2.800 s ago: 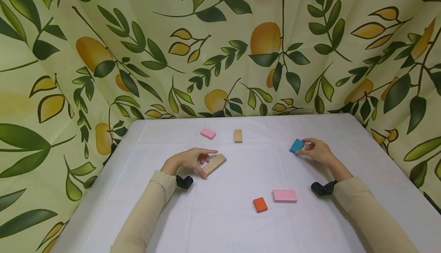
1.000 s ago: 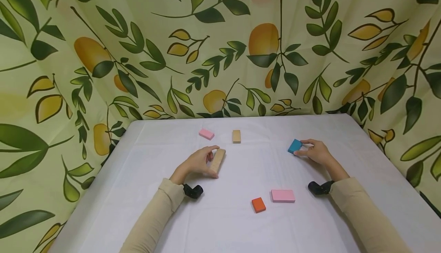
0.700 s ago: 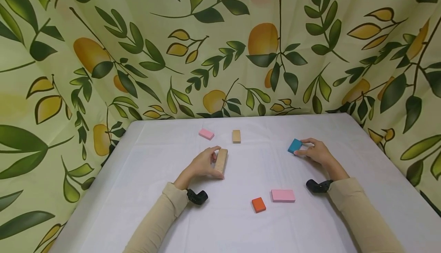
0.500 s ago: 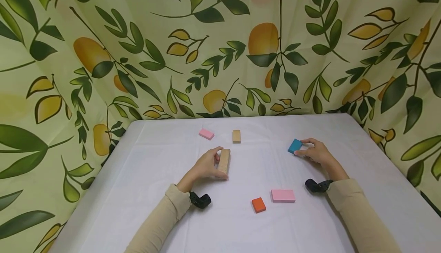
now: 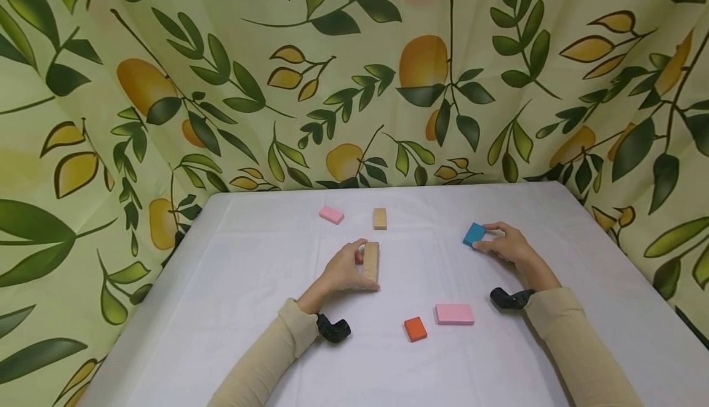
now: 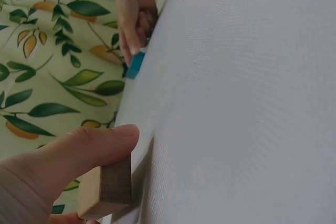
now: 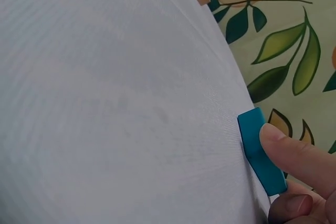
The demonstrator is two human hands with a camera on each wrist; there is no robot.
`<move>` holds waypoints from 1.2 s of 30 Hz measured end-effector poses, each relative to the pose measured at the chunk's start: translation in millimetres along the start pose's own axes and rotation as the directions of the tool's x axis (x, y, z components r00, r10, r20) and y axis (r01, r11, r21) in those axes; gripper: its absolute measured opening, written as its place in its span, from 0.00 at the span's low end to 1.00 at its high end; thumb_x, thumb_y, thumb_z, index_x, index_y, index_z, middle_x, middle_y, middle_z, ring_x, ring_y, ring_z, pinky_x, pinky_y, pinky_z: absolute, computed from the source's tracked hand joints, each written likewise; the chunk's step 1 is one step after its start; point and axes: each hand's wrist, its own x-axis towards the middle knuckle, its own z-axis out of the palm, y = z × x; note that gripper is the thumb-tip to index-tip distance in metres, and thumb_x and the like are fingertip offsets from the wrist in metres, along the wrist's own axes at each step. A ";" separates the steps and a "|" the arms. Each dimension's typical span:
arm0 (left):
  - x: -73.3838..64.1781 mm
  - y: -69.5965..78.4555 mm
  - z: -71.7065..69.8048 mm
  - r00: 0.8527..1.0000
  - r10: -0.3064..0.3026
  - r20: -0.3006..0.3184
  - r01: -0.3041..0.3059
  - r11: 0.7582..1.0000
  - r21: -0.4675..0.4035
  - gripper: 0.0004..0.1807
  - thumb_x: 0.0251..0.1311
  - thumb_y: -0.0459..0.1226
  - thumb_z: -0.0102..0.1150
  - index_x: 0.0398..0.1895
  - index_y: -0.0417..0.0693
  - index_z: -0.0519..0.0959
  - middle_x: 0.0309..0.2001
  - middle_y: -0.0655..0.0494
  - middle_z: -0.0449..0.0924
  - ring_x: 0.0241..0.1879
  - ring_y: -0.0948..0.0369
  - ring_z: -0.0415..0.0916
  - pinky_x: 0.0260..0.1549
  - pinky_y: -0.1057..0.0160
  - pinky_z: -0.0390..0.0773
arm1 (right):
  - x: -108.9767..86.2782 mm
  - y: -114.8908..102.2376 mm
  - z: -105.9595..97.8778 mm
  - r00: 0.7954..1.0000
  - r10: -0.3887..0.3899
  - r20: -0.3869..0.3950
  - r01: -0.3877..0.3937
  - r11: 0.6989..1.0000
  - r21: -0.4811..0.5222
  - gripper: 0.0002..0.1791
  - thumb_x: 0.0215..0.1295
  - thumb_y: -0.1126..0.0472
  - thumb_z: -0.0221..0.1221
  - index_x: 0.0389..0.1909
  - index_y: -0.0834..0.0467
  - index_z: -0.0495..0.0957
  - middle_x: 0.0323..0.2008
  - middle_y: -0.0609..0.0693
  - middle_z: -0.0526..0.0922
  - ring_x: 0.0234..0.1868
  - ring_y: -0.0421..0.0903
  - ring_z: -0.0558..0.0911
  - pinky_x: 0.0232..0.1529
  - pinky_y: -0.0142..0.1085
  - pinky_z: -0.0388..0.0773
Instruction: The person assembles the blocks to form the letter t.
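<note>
In the head view my left hand (image 5: 343,269) grips a long plain wooden block (image 5: 371,261) by its two ends, thumb at the near end and a finger at the far one. The left wrist view shows the thumb lying over the end of this wooden block (image 6: 105,190). To the right, my right hand (image 5: 508,244) pinches a small blue block (image 5: 474,234) between thumb and fingers. In the right wrist view the thumb presses on one face of the blue block (image 7: 260,150), which stands close against the white cloth.
On the white-covered table (image 5: 266,234), a small pink block (image 5: 332,214) and a short wooden block (image 5: 379,218) lie at the back. Nearer the front are an orange-red block (image 5: 415,329) and a larger pink block (image 5: 454,314). A leaf-and-fruit patterned curtain (image 5: 354,87) closes off the back.
My left hand has taken hold of the long wooden block, moved it to the right and turned it to point nearly straight away from me. The right hand stays on the blue block.
</note>
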 end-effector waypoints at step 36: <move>-1.6 21.4 16.8 0.991 -0.131 -0.001 0.131 0.985 0.111 0.51 0.32 0.50 0.80 0.64 0.43 0.68 0.39 0.52 0.70 0.32 0.61 0.65 0.33 0.63 0.63 | -7.3 -4.1 -1.8 1.000 -0.006 0.019 0.005 1.000 0.023 0.48 0.56 0.49 0.67 0.72 0.61 0.54 0.51 0.63 0.61 0.28 0.40 0.64 0.29 0.30 0.65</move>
